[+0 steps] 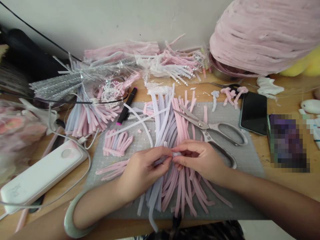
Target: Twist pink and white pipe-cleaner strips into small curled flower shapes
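Observation:
My left hand (147, 166) and my right hand (202, 160) meet over the mat, fingertips pinched together. Between them is a small pale lavender piece of pipe cleaner (177, 154), mostly hidden by the fingers. Under my hands lie long lavender pipe cleaners (160, 116) on the left and pink pipe cleaners (181, 130) on the right, spread across the mat. Metal scissors (203, 126) rest with blades parted just beyond my right hand. Beside my left hand are folded pink and lavender pieces (117, 142) and some pink strips (112, 170).
A grey cutting mat (246, 186) covers the wooden table. To the left are a white power bank (45, 176) with a cable and a black marker (127, 106). A dark phone (253, 113) lies right. Silver pipe cleaners (82, 80) and a large pink bundle (262, 36) stand behind.

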